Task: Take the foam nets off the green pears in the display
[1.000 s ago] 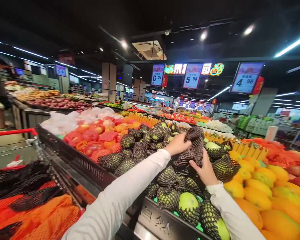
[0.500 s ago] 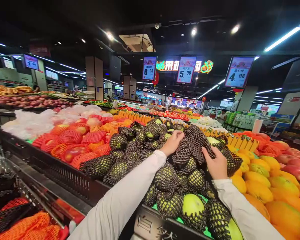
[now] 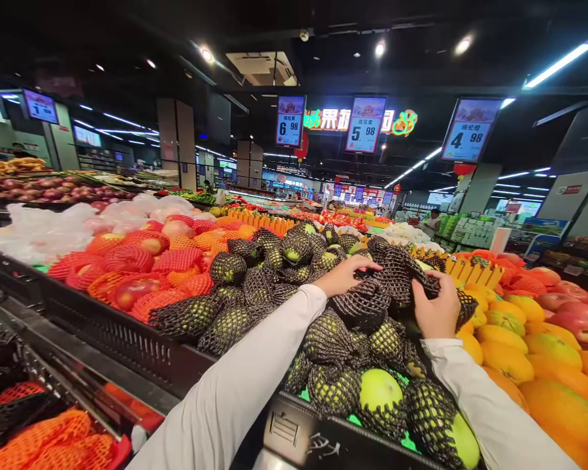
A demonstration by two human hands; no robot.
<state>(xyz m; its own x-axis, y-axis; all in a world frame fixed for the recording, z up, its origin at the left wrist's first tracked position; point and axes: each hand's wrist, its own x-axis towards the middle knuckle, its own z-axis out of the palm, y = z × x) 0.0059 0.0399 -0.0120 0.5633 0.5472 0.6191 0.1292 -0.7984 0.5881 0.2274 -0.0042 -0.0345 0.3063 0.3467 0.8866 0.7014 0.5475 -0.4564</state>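
Observation:
Green apples in black foam net sleeves fill the black crate in front of me, and one bare green apple top [image 3: 379, 390] shows near its front edge. My left hand [image 3: 347, 275] is closed with its fingertips on a black foam net sleeve [image 3: 396, 271] at the top of the pile. On the sleeve's right side, my right hand [image 3: 437, 307] grips the net between thumb and fingers. Bunched dark netting lies between the two hands. Whether an apple is inside this sleeve I cannot tell. Just below the left hand sits another netted bundle [image 3: 362, 303].
Red apples in red and orange nets [image 3: 127, 264] lie to the left, beside clear plastic bags [image 3: 49, 228]. Oranges [image 3: 509, 359] and red apples [image 3: 578, 320] are at the right. Loose orange nets [image 3: 53, 437] lie at lower left. Price signs [image 3: 366, 124] hang overhead.
Both hands have shifted slightly to the right with the black netting, and the right hand's fingers have come up over its edge. The view has turned a little.

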